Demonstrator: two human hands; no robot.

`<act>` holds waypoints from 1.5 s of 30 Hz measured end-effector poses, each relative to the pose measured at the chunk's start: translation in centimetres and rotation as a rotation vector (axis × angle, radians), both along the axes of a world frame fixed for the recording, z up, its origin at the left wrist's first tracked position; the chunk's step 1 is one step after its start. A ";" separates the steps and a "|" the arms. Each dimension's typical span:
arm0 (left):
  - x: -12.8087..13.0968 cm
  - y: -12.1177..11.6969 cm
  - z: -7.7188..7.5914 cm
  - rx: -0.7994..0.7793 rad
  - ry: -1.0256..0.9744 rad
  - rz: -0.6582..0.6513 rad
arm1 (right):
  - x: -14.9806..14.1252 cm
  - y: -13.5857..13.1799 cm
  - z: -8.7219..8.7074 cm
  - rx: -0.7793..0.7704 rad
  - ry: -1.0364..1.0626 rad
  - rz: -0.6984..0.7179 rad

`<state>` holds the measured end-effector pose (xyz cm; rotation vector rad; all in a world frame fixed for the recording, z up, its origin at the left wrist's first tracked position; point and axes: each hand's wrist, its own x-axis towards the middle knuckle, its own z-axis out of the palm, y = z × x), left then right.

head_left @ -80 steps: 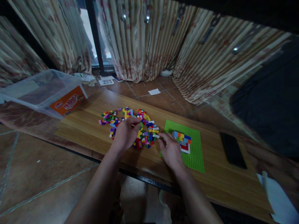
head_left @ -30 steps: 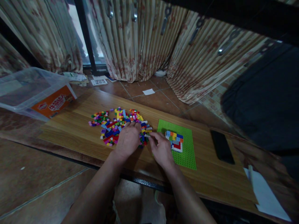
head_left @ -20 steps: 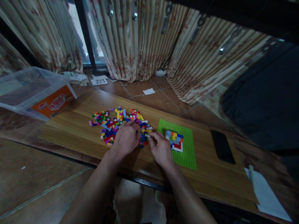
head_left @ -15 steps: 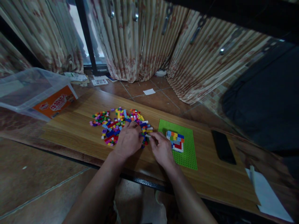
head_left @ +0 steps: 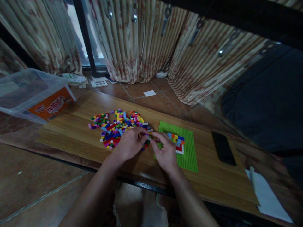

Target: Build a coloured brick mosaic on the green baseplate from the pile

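Note:
My left hand (head_left: 131, 142) is closed in a pinch over the right side of a loose pile of coloured toy bricks (head_left: 112, 128). A small purple bit shows at its fingertips. Facing it, my right hand (head_left: 165, 152) pinches a small pale toy brick (head_left: 149, 138) between thumb and forefinger. The fingertips of both hands nearly meet; whether the two pieces touch, I cannot tell. Just right of my right hand, a green baseplate (head_left: 189, 157) carries a flat patch of joined bricks (head_left: 179, 142) in white, red, blue, orange and yellow. My right hand hides its left part.
On the wooden table (head_left: 90, 149), a black phone (head_left: 223, 148) lies right of the baseplate. A clear plastic box (head_left: 35, 94) with an orange label stands at the left end. White paper (head_left: 270, 198) lies at the right end. Curtains (head_left: 123, 47) hang behind.
My left hand has lifted from the pile and turned, bringing its fingertips to those of my right hand. My right hand keeps its pinch. The view has shifted slightly.

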<state>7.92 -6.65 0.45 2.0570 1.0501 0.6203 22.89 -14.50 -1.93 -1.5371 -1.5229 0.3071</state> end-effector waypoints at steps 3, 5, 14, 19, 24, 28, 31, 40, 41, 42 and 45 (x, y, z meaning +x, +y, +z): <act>0.4 -0.2 0.1 -0.243 -0.143 -0.078 | 0.0 -0.3 0.1 0.045 0.014 0.022; 0.6 -0.3 0.1 -0.335 -0.216 -0.109 | 0.1 -0.5 0.2 0.062 0.008 0.035; 1.3 -0.5 -0.5 -0.429 -0.277 -0.146 | 0.7 -1.0 0.9 0.074 -0.046 0.027; 1.4 -0.5 -1.1 -0.370 -0.217 -0.096 | 4.2 -1.6 1.0 0.025 -0.124 -0.050; 1.3 -0.3 -1.1 -0.322 -0.194 -0.097 | 10.7 -2.9 0.2 -0.048 -0.120 -0.319; 1.6 -0.5 -0.7 -0.305 -0.134 -0.098 | 11.9 -3.2 -0.5 -0.117 -0.124 -0.278; 1.7 -0.7 -0.4 -0.316 -0.100 -0.107 | 11.0 -2.8 -0.9 -0.135 -0.157 -0.249; 1.3 -0.5 -0.3 -0.268 -0.063 -0.104 | 11.2 -2.8 -1.5 -0.143 -0.216 -0.322; 1.3 -0.5 -0.3 -0.266 -0.059 -0.103 | 11.2 -2.8 -1.5 -0.146 -0.208 -0.327; 1.3 -0.6 -0.3 -0.263 -0.055 -0.102 | 11.2 -2.8 -1.5 -0.147 -0.198 -0.331; 1.4 -0.7 -0.2 -0.249 -0.048 -0.102 | 11.2 -2.7 -1.2 -0.141 -0.144 -0.348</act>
